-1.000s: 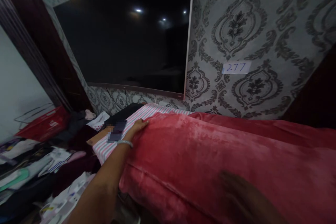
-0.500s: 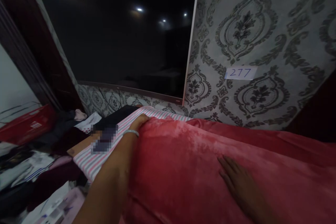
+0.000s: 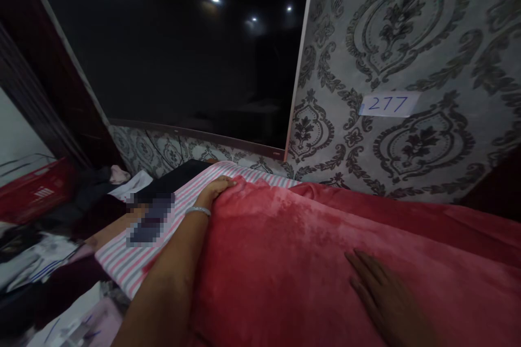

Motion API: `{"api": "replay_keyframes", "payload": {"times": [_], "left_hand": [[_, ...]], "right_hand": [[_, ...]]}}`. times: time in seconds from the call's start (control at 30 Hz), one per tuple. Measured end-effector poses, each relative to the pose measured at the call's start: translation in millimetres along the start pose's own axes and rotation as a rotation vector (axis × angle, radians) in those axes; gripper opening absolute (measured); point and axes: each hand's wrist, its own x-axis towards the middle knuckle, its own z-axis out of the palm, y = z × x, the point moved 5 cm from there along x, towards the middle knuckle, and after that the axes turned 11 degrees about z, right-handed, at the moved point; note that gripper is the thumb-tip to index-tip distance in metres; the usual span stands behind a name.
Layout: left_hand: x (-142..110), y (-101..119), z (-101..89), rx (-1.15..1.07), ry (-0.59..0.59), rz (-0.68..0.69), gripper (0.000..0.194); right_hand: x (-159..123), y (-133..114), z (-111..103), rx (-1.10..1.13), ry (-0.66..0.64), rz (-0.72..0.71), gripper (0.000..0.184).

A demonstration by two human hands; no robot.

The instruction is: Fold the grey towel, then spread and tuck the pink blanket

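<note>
A red plush cloth (image 3: 260, 249) with lighter pink patches lies spread across the surface before me, in soft folds. My left hand (image 3: 217, 188), a band on its wrist, is at the far left corner of the cloth, its fingers closed on the bunched edge. Nearer to me on the right, my right hand (image 3: 380, 284) rests flat on the cloth, fingers stretched out. Under the cloth, a striped pink, grey and white sheet (image 3: 134, 260) shows along the left and back edges.
A large dark television (image 3: 183, 54) hangs on the patterned wall, with a paper label (image 3: 388, 104) reading 277 to its right. A blurred-out dark item (image 3: 150, 219) lies on the striped sheet. Heaped clothes (image 3: 44, 260) and a red bag (image 3: 36, 190) are at left.
The view has shifted slightly. My left hand stays at the cloth's far left corner, and my right hand shows a little lower and further right. More red cloth shows left of my left forearm.
</note>
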Motion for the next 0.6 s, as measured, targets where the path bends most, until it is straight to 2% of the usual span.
{"api": "replay_keyframes", "payload": {"times": [0.17,0.27,0.6], "left_hand": [[1,-3,10.4,0.274,0.078,0.04,0.021],[-1,-5,19.1,0.388,0.059,0.057,0.022],[-7,-1,27.0,0.524,0.037,0.08,0.033]], "right_hand": [[0,3,3,0.013,-0.005,-0.001,0.05],[-1,3,3,0.021,-0.007,-0.001,0.048],[6,-7,-8,0.013,-0.049,0.014,0.05]]}}
